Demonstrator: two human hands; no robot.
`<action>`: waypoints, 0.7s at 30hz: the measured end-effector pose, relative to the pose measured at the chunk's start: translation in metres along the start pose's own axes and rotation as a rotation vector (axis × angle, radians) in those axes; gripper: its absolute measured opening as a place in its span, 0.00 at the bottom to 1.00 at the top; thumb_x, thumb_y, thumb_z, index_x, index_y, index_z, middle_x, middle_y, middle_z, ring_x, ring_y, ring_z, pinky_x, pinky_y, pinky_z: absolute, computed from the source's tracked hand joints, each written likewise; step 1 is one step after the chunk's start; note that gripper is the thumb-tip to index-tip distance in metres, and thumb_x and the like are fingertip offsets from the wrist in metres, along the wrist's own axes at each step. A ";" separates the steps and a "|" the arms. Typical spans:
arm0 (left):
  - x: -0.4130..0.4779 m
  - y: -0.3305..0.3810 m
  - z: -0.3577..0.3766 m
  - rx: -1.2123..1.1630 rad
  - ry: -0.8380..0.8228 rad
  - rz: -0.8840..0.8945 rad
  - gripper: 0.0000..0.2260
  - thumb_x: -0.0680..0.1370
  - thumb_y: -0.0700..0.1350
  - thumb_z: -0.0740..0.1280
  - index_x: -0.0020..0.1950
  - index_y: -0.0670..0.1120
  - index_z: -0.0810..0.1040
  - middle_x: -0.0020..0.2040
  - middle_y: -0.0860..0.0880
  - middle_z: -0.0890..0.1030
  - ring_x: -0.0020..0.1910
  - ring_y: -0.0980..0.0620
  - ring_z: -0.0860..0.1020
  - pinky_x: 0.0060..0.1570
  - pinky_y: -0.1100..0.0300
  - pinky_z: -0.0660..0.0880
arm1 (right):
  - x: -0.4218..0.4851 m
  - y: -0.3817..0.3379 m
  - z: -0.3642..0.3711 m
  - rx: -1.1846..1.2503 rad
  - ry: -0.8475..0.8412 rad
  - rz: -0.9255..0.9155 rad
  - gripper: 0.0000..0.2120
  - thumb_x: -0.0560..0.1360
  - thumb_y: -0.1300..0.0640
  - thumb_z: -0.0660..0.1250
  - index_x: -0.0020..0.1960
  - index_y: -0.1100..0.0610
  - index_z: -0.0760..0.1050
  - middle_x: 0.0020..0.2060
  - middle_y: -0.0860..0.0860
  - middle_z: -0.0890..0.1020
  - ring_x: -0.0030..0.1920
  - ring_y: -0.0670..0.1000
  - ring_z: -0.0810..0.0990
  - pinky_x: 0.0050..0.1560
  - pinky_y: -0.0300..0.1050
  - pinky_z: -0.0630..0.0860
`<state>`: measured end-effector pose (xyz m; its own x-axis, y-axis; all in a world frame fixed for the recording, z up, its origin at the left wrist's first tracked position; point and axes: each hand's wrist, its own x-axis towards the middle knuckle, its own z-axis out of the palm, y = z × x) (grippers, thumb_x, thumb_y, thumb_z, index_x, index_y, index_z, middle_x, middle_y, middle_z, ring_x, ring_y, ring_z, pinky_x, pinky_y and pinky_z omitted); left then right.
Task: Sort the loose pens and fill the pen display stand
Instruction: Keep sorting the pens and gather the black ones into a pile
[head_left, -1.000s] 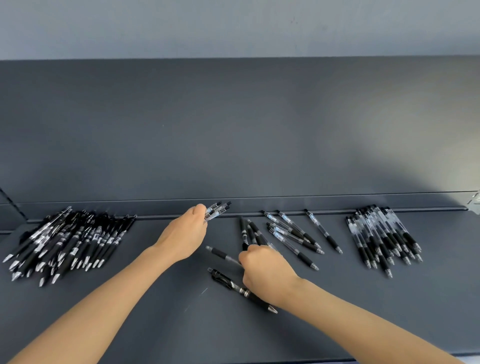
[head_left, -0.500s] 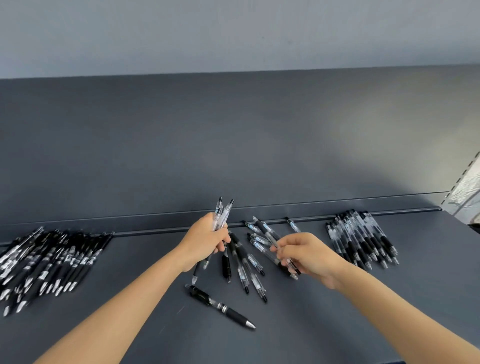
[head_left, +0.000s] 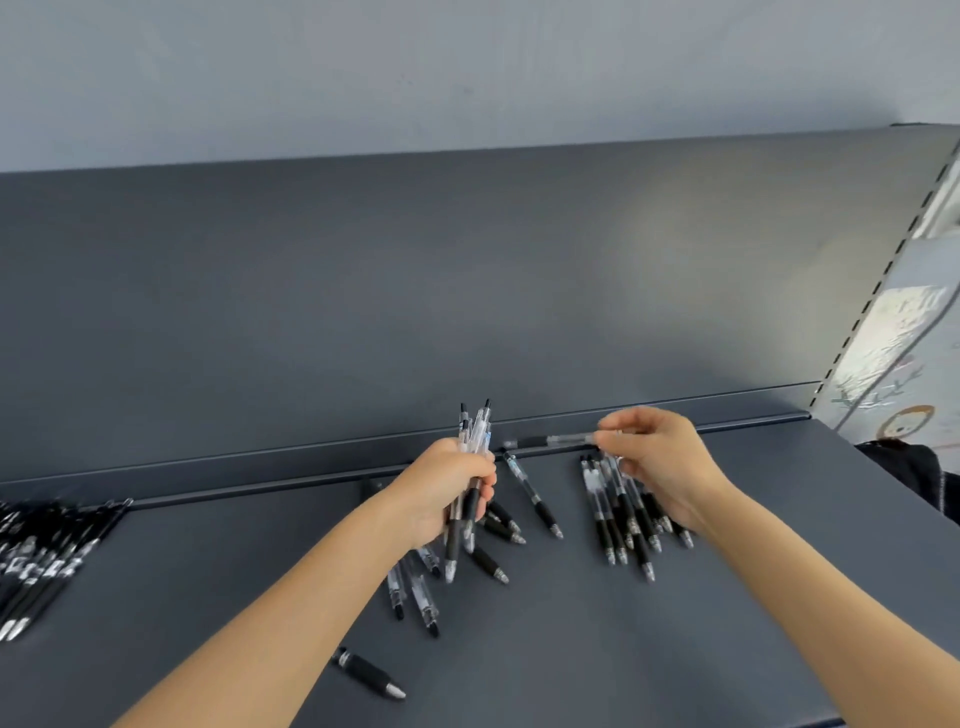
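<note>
Meanwhile, left hand (head_left: 441, 488) grips pens (head_left: 470, 467) — right hand (head_left: 660, 457) pinches one (head_left: 550, 441).

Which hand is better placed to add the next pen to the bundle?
Right, probably: the right hand pinches a single pen, its free end toward the bundle that the left hand grips upright.

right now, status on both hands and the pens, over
Left hand grips bundle of clear pens. Right hand pinches one clear pen. Loose pens on shelf beneath both. No stand in view.

Matt grey shelf (head_left: 675, 623) — clear glossy plastic pens (head_left: 613, 499).
</note>
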<state>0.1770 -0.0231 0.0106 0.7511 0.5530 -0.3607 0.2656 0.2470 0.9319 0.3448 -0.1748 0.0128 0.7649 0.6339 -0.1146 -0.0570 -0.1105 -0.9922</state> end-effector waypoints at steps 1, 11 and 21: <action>0.005 0.001 0.010 -0.044 0.004 -0.023 0.06 0.77 0.32 0.61 0.49 0.42 0.72 0.33 0.46 0.75 0.30 0.52 0.73 0.31 0.59 0.72 | 0.006 0.000 -0.009 0.057 0.031 -0.003 0.06 0.71 0.69 0.71 0.43 0.60 0.77 0.34 0.53 0.77 0.33 0.48 0.74 0.33 0.39 0.69; 0.062 -0.014 0.093 0.224 0.136 -0.182 0.11 0.75 0.32 0.64 0.54 0.41 0.67 0.49 0.42 0.72 0.46 0.45 0.74 0.49 0.47 0.79 | 0.050 0.015 -0.043 -0.587 0.041 -0.046 0.13 0.75 0.58 0.67 0.34 0.61 0.71 0.27 0.55 0.75 0.25 0.50 0.72 0.30 0.39 0.72; 0.066 -0.009 0.098 0.109 0.156 -0.146 0.09 0.74 0.25 0.58 0.40 0.39 0.68 0.44 0.41 0.71 0.45 0.44 0.75 0.48 0.44 0.80 | 0.072 0.030 -0.035 -1.017 -0.101 -0.148 0.19 0.76 0.55 0.66 0.32 0.62 0.66 0.26 0.53 0.68 0.31 0.54 0.67 0.33 0.44 0.65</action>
<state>0.2831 -0.0665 -0.0178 0.5998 0.6363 -0.4852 0.4346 0.2502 0.8652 0.4205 -0.1589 -0.0232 0.6602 0.7498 -0.0443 0.6387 -0.5914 -0.4922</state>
